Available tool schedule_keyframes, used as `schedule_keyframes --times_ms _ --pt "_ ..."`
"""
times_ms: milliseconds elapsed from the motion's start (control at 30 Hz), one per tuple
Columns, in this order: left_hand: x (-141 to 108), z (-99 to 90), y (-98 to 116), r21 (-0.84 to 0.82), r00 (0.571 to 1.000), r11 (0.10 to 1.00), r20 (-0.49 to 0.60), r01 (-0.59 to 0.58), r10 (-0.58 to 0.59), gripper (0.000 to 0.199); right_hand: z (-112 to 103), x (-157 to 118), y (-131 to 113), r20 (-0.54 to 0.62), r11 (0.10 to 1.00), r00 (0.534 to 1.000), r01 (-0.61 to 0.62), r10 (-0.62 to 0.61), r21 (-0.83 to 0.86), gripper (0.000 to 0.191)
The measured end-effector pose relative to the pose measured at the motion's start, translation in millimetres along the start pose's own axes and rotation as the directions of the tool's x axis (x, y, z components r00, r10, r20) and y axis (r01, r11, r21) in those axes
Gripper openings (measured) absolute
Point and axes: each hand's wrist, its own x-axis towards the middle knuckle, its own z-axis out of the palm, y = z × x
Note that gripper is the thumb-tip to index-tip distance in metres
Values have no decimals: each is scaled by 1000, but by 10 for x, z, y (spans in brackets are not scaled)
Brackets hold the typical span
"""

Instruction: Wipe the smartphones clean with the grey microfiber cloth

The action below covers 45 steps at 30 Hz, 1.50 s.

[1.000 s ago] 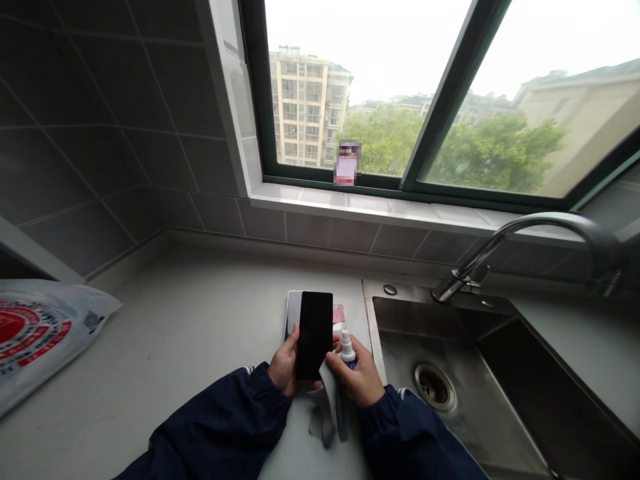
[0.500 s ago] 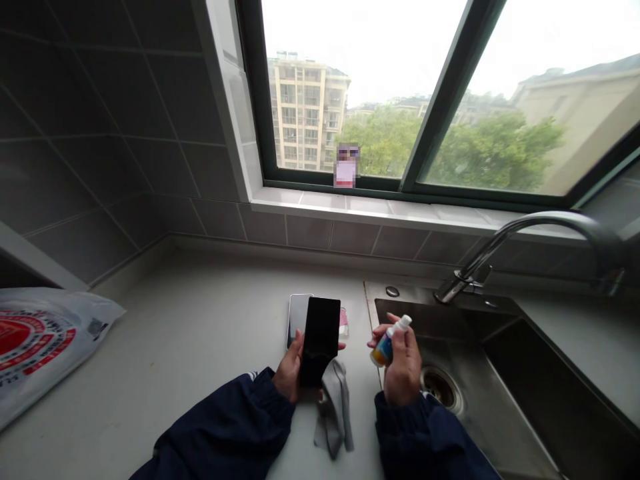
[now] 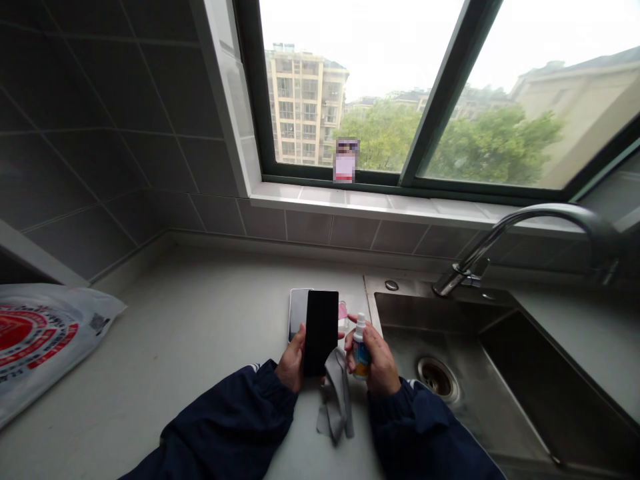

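Note:
My left hand (image 3: 291, 360) grips a black smartphone (image 3: 321, 333) by its edges, its dark face turned up toward me. A grey cloth (image 3: 336, 400) hangs below the phone's lower right corner; what holds it is partly hidden, though it seems to be under the left fingers. In my right hand (image 3: 381, 363) is a small spray bottle (image 3: 361, 350) with a white top and a blue and orange label, held upright just right of the phone. Behind the phone, a second flat device (image 3: 297, 313) with a pale rim and a pink-and-clear item (image 3: 343, 312) lie on the counter.
A steel sink (image 3: 450, 347) with a curved faucet (image 3: 480, 250) is set into the counter (image 3: 200, 320) on the right. At far left lies a white plastic bag (image 3: 55, 333) with red print. A window (image 3: 380, 120) rises behind the tiled ledge.
My right hand has brought the spray bottle left, close to the phone, and turned it from tilted to upright. My left hand keeps the phone in nearly the same place.

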Motion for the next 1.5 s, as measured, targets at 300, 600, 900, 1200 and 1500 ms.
schedule_keyframes --times_ms 300,600,900,1200,1500 --pt "-5 13 -1 -2 995 999 96 -37 37 76 82 -26 -70 2 991 992 -129 129 33 60" --pt "-34 58 -81 88 963 963 113 -254 244 55 -16 -47 -45 -23 947 986 -164 163 -276 68" --pt "-31 88 -58 22 969 979 148 -203 198 60 76 -90 25 -18 909 987 -154 159 -388 71" --pt "-27 53 -57 9 979 983 95 -183 181 67 4 -30 59 -128 932 990 -94 52 -350 69" --pt "-63 87 -43 133 965 965 169 -225 202 65 -50 -38 11 -162 937 987 -42 -16 -347 65"
